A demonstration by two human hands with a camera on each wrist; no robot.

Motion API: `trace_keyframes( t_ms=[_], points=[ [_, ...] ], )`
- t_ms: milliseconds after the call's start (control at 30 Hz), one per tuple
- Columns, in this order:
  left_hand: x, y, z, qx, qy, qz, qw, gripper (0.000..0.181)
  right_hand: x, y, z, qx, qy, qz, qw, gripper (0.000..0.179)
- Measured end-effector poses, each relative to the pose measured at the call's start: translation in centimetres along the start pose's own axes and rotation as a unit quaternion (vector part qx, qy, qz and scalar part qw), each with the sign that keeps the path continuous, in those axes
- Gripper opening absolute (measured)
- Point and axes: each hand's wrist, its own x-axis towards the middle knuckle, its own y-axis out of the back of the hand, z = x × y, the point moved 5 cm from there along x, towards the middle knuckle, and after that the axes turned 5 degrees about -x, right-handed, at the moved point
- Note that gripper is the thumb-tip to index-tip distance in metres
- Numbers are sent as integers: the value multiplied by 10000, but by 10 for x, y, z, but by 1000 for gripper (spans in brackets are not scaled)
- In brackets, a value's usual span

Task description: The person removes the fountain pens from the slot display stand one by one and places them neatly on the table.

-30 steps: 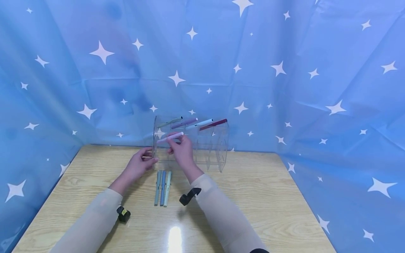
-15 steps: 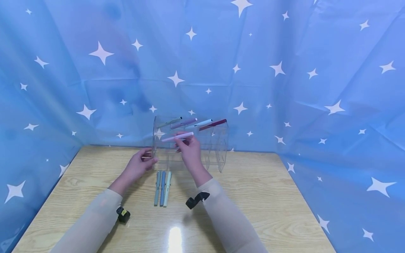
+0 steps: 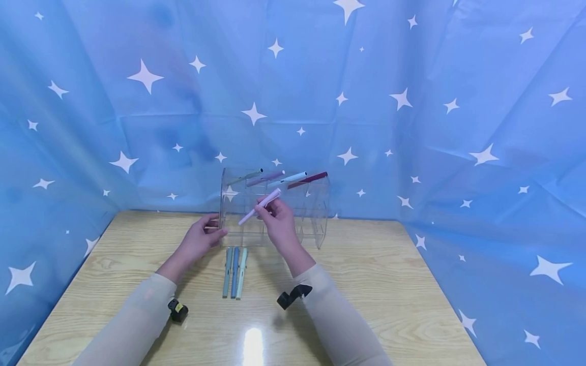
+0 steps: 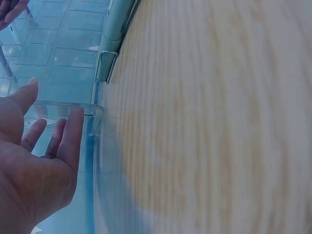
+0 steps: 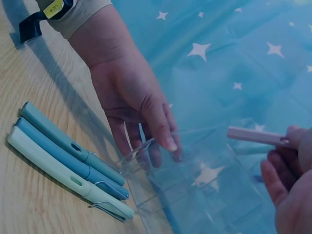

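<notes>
A pale pink pen (image 3: 260, 206) is pinched between the thumb and fingers of my right hand (image 3: 280, 221), tilted in front of a clear acrylic pen rack (image 3: 320, 218). My left hand (image 3: 199, 241) holds the rack's left side panel, with the thumb in front and the fingers along the outside; the left wrist view shows the hand (image 4: 39, 170) at the panel edge. On the rack's top lie a dark green pen (image 3: 247, 176), a purple pen (image 3: 266, 178), a light blue pen (image 3: 293, 178) and a dark red pen (image 3: 309, 180).
Before the rack, a grey-green pen (image 3: 227, 273), a blue pen (image 3: 235, 273) and a mint green pen (image 3: 241, 274) lie side by side on the wooden table (image 3: 375, 295). A blue starry curtain (image 3: 302, 91) hangs behind and at both sides.
My right hand has moved right and slightly toward me with the pink pen, whose left end has swung downward. My left hand stays at the rack's side.
</notes>
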Motion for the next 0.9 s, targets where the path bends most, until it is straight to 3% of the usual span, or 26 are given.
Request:
trace_keyframes(
  t_ms=[333,700,900],
  points=[
    [0,0,0,89,-60,6,9999,69,-7,-2,1,317,-4,-376,9988,20],
    [0,0,-1,110,-91,9,9999,66,-16,-2,3,171,-102,-568,9982,27],
    [1,0,-1,90,-121,18,9999,66,-21,-2,6,574,-281,-528,9966,79]
  ],
)
